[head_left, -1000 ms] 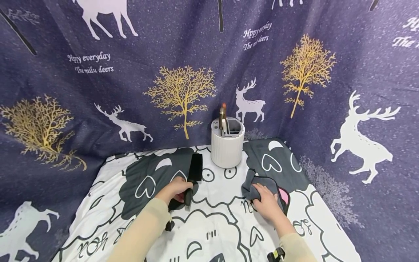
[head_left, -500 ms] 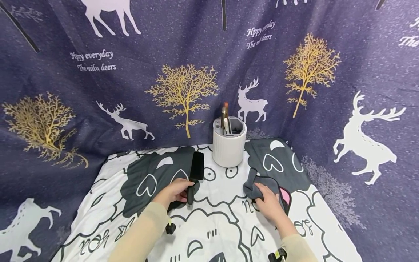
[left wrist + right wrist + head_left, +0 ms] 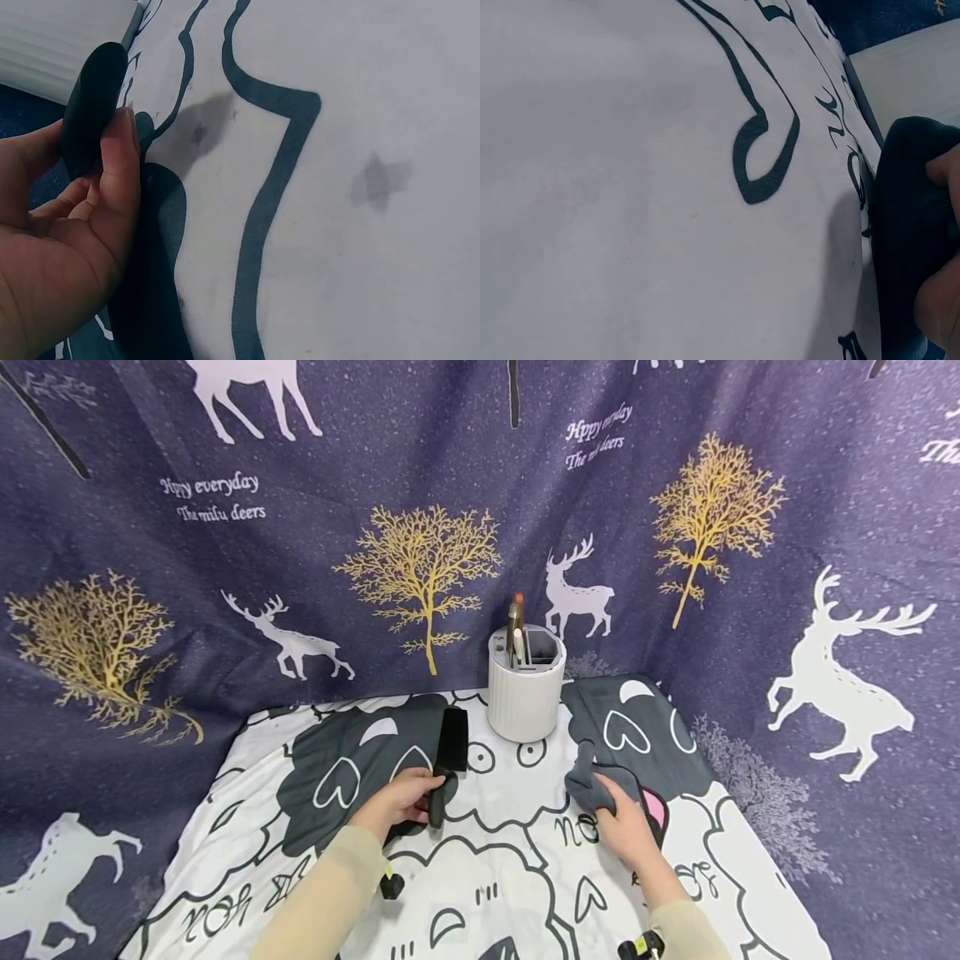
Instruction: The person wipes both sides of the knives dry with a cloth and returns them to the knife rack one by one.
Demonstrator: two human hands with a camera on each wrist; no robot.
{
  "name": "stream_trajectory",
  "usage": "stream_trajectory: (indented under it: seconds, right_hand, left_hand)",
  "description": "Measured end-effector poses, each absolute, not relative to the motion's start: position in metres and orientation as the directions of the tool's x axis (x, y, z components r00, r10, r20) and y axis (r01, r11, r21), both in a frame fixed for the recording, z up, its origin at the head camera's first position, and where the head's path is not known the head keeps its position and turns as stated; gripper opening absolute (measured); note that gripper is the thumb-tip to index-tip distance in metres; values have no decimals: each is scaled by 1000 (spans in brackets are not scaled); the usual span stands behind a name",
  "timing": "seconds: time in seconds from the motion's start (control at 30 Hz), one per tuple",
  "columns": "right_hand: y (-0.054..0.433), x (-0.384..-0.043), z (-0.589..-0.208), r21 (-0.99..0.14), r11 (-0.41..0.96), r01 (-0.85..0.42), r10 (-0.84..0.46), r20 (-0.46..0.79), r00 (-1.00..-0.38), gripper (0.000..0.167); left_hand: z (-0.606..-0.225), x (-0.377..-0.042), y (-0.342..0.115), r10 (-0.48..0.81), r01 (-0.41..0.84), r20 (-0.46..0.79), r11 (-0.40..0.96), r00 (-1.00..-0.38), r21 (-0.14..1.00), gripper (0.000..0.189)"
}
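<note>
My left hand (image 3: 397, 797) grips the dark handle of a black cleaver-like knife (image 3: 452, 739), its broad flat blade pointing away from me. In the left wrist view, thumb and fingers pinch the rounded handle end (image 3: 94, 105); the blade is hidden there. To the right, my right hand (image 3: 628, 831) holds a dark grey cloth (image 3: 587, 783), bunched up at its left side. The right wrist view catches only part of the cloth (image 3: 911, 240) and some fingers at the edge.
A ribbed white utensil holder (image 3: 525, 702) stands at the back, with several slim items (image 3: 516, 635) in its left part. A cartoon-print sheet (image 3: 502, 802) covers the table. Behind hangs a purple deer-print curtain (image 3: 420, 460).
My right hand has drawn the grey cloth into a tighter bunch and lifted its left part slightly. The left hand and the knife stay nearly where they were.
</note>
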State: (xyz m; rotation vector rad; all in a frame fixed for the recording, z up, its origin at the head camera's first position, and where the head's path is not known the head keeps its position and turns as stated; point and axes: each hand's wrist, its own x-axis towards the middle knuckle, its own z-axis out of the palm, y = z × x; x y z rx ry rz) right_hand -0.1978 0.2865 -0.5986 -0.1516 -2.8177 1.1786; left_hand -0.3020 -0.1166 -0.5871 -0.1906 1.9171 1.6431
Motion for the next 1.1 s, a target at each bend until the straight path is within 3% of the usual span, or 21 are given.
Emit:
stream_trajectory:
  seconds: [0.23,0.5,0.8,0.9,1.0,1.1]
  right_hand:
    - [301,-197,-589,-831,551,73,203,48,-978,48]
    - [308,-191,-568,-922,357,150,300,-39,-953,51]
    - [279,-195,-513,-984,37,173,305,-154,-940,53]
    - [258,-203,-487,-994,71,87,273,-64,-960,50]
    - [236,-213,-462,-972,227,-65,202,113,-973,47]
    - [215,-219,-440,-880,411,-238,78,294,-952,46]
  left_hand:
    - [-580,-299,-118,306,-455,-496,199,-813,868,28]
    - [-568,-278,-118,335,-425,-440,119,-833,897,23]
    - [-538,-245,-108,404,-348,-330,31,-853,937,43]
    - [-528,-238,-100,418,-325,-301,13,-857,945,38]
    - [-521,-233,-90,413,-302,-274,-3,-869,953,32]
    - [-515,-228,-82,412,-282,-247,-25,-877,959,30]
